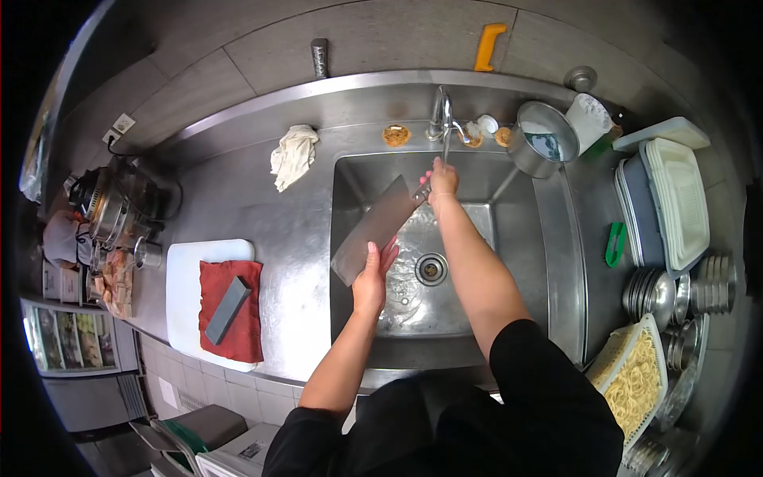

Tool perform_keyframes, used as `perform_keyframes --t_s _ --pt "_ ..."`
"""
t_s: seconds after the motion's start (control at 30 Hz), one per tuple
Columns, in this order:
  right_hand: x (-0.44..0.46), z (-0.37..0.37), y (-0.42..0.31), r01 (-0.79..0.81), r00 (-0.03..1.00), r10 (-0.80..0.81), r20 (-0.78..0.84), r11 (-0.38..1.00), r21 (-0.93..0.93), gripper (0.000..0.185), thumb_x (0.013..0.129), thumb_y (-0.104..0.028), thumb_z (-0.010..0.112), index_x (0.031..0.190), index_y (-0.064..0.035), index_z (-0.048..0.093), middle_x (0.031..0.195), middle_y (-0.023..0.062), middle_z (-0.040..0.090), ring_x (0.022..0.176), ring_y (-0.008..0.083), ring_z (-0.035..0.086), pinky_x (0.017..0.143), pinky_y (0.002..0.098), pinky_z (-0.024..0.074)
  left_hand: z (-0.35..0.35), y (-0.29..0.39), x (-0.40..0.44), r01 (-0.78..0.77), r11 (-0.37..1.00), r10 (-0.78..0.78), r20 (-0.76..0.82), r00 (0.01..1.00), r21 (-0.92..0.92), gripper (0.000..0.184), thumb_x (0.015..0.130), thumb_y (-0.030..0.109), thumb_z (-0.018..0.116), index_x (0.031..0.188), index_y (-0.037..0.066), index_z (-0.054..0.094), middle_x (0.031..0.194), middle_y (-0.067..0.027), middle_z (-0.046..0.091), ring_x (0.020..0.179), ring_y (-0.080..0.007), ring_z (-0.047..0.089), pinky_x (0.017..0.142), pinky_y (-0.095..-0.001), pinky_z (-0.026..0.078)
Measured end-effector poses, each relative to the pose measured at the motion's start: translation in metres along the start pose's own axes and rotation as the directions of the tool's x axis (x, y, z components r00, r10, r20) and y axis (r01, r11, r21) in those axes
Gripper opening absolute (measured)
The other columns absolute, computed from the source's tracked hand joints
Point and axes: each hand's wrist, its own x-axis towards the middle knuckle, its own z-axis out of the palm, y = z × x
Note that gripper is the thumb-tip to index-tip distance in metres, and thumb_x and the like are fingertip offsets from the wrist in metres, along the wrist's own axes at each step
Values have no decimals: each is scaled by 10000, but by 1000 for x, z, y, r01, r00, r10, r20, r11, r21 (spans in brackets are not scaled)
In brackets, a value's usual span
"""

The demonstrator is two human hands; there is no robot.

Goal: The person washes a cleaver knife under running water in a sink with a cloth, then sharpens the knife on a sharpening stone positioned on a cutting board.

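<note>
A broad-bladed cleaver (373,222) is held at a slant over the steel sink (520,238). My right hand (443,179) is closed round its handle, just below the faucet (439,119). Lower down, my left hand (370,285) grips the blade's near part, thumb on the upper face and fingers partly hidden behind it. Drops of water lie on the basin floor around the drain (431,269). To the left, a grey whetstone (228,310) rests on a folded red cloth (248,338), which lies on a white cutting board (181,290).
A crumpled white cloth (293,157) lies on the counter left of the sink. A metal pot (540,163) stands at the back right corner. Stacked trays (679,203), a green brush (615,244), metal bowls (656,294) and a basket of noodles (636,389) line the right side.
</note>
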Motion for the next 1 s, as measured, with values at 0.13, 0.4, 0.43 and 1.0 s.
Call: perform_keyframes --t_s 0.13,0.4,0.43,1.0 --pt "94 -29 -21 452 601 -796 -70 410 -792 337 951 -366 623 997 -32 641 902 161 706 602 298 688 542 443 528 -10 21 -22 -4 998 6 -34 999 61 545 1087 352 472 1478 -17 384 1428 -187 530 1284 -353 580 1066 -454 506" --pt "31 -17 -147 284 883 0 469 796 -535 596 957 -563 615 1288 -67 607 1162 111 690 1046 203 669 850 405 562 -55 21 -63 144 984 -121 -199 973 107 557 1068 362 535 1405 -73 449 1292 -186 617 1132 -307 673 951 -396 581" --pt "35 -24 -145 334 847 4 532 774 -538 631 943 -611 603 1296 -86 609 1175 88 688 1079 200 658 841 385 546 -58 25 -69 145 984 -120 -219 968 103 548 1065 368 541 1388 -67 465 1261 -182 632 1098 -297 685 929 -392 589" --pt "-365 18 47 1000 12 370 929 17 -19 730 913 -305 713 1549 -187 375 1207 165 673 1090 349 655 902 444 532 -174 180 -145 -50 973 137 -395 908 224 392 1027 248 524 1079 -126 631 899 -196 725 688 -256 728 630 -329 618"
